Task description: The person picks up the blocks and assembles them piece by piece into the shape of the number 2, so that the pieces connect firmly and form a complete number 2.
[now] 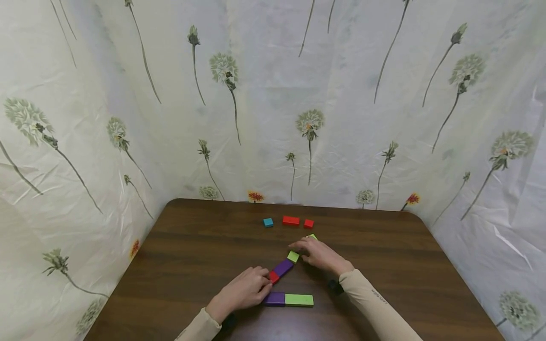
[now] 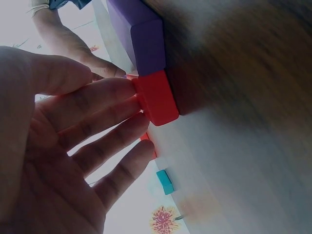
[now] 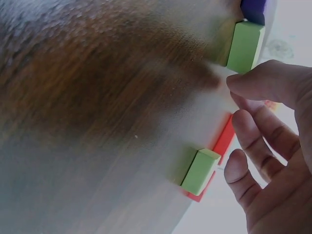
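1. The table (image 1: 192,246) carries all the blocks; its far edge runs behind them, and room for moving lies left of the left hand and right of the right hand.
2. The left hand (image 1: 244,290) touches the red end block (image 1: 274,277) with nearly straight fingers, gripping nothing; the right hand (image 1: 319,253) has parted, slightly bent fingers and holds nothing.
3. The slanting row's long axis runs from near left to far right: red end block, purple block (image 1: 283,268), lime end block (image 1: 293,256); the right thumb is just beside the lime one.
4. The near row lies crosswise, a purple bar (image 1: 275,299) left of a lime bar (image 1: 299,300).
5. The far red bar (image 1: 291,220) sits between a small blue block (image 1: 268,222) and a small red block (image 1: 309,223).
6. The loose lime block (image 1: 313,236) lies far of the right hand, the nearer one, apart from its fingers; its long axis is hard to tell.
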Available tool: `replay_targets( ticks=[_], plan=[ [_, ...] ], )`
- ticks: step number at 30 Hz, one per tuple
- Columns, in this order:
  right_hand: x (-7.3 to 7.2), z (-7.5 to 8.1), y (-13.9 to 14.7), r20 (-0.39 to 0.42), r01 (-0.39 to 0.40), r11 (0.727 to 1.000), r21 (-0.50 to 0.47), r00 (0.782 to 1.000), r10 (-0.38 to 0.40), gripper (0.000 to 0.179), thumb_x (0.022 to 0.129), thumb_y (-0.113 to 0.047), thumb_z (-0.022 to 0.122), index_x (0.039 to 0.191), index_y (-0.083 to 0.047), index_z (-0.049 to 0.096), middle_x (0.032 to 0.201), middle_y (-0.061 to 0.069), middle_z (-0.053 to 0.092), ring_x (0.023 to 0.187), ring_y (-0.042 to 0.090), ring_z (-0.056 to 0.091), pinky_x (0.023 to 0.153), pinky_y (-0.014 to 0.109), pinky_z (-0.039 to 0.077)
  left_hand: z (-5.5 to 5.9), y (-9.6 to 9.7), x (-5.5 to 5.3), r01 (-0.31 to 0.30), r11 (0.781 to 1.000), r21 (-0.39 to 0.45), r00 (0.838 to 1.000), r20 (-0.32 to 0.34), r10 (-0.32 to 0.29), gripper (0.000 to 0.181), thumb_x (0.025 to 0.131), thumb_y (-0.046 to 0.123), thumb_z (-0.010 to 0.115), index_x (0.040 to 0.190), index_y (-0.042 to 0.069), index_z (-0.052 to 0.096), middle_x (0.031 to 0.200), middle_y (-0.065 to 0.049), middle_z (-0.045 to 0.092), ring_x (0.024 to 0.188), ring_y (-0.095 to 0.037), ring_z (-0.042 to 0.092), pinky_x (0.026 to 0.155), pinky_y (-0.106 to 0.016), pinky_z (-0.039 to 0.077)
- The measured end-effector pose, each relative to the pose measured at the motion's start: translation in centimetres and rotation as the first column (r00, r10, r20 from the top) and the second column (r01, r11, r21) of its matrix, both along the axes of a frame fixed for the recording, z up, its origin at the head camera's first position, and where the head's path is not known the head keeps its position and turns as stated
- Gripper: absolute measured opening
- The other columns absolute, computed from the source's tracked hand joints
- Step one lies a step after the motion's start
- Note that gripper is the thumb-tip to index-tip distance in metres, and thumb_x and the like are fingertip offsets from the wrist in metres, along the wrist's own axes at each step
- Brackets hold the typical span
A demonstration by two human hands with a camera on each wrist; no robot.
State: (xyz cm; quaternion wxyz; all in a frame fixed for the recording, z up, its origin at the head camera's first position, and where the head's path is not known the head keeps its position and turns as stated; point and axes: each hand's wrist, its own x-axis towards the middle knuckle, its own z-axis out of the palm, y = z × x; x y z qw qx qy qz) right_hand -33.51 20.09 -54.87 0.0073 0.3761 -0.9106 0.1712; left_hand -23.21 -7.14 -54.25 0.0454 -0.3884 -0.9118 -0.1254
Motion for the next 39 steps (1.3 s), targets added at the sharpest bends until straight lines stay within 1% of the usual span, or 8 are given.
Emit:
replay_targets(
  ticks=[6,15,21,26,29,32,36,39],
  plan=[
    [-0.2,-0.2,0.1,0.002,0.017,1.000,0.000,1.000,-0.017,0.044,0.085,-0.001,0.065,0.125,-0.019,0.065,0.119,-0.004,0.065,0.112,0.017,0.054,0.092,0.038,0.047,0.0,0.0,-0.1,0.003,1.000,-0.005,1.000,0.000,-0.003,0.024,0.097,0.025,0.054,0.092,0.019,0.077,0.091,0.010,0.060,0.081,-0.005,0.052,0.073,-0.024,0.045],
    [-0.1,0.1,0.5,0.056,0.068,0.998,-0.004,0.996,-0.067,0.042,0.087,-0.004,0.065,0.126,-0.021,0.064,0.117,-0.003,0.064,0.114,0.020,0.054,0.093,0.043,0.047,-0.2,-0.1,0.0,0.023,1.000,0.016,0.999,-0.031,-0.022,0.023,0.096,0.024,0.056,0.092,0.017,0.077,0.092,0.009,0.061,0.081,-0.005,0.053,0.075,-0.026,0.047],
    [-0.4,0.2,0.7,0.047,0.104,0.994,0.019,0.993,-0.105,0.042,0.086,-0.007,0.066,0.125,-0.022,0.064,0.115,-0.003,0.064,0.110,0.017,0.055,0.091,0.040,0.048,-0.2,0.0,0.1,0.011,1.000,0.014,1.000,-0.019,-0.011,0.024,0.097,0.025,0.055,0.094,0.018,0.077,0.093,0.009,0.062,0.083,-0.006,0.054,0.076,-0.026,0.047],
    [-0.7,0.5,1.0,0.068,0.127,0.992,0.005,0.990,-0.127,0.041,0.086,-0.009,0.067,0.125,-0.021,0.065,0.115,-0.003,0.065,0.109,0.017,0.055,0.092,0.041,0.048,-0.2,0.0,0.1,0.006,1.000,0.016,1.000,-0.031,-0.006,0.023,0.097,0.025,0.055,0.094,0.018,0.077,0.093,0.009,0.062,0.083,-0.006,0.054,0.076,-0.026,0.047],
    [-0.9,0.7,1.2,0.067,0.125,0.992,-0.009,0.990,-0.124,0.041,0.085,-0.009,0.067,0.125,-0.020,0.065,0.115,-0.002,0.066,0.109,0.018,0.055,0.092,0.042,0.047,-0.2,0.0,0.1,0.007,1.000,0.017,0.999,-0.037,-0.007,0.023,0.097,0.025,0.056,0.095,0.017,0.077,0.094,0.009,0.062,0.084,-0.006,0.054,0.076,-0.026,0.047],
    [-1.0,1.0,1.5,0.046,0.115,0.993,-0.022,0.992,-0.114,0.041,0.085,-0.008,0.067,0.125,-0.017,0.065,0.116,0.001,0.067,0.108,0.020,0.055,0.091,0.043,0.047,-0.1,-0.1,0.1,0.006,1.000,0.012,0.999,-0.038,-0.005,0.023,0.097,0.025,0.056,0.096,0.017,0.077,0.095,0.009,0.063,0.085,-0.006,0.055,0.077,-0.026,0.047],
    [-1.1,1.3,1.8,0.018,0.119,0.992,-0.029,0.993,-0.119,0.040,0.085,-0.009,0.067,0.125,-0.015,0.065,0.120,0.002,0.066,0.111,0.023,0.055,0.092,0.044,0.046,-0.2,-0.1,0.1,0.007,1.000,0.007,0.999,-0.035,-0.006,0.023,0.097,0.025,0.056,0.097,0.017,0.077,0.096,0.008,0.063,0.087,-0.007,0.056,0.077,-0.026,0.047],
    [-1.1,1.7,2.0,0.034,0.140,0.990,-0.033,0.990,-0.138,0.040,0.086,-0.009,0.067,0.126,-0.016,0.065,0.123,0.003,0.064,0.111,0.023,0.055,0.092,0.045,0.046,-0.1,-0.1,0.1,0.001,1.000,-0.002,1.000,-0.027,-0.001,0.024,0.097,0.025,0.055,0.098,0.017,0.077,0.097,0.008,0.063,0.088,-0.007,0.056,0.078,-0.026,0.047]
  ],
)
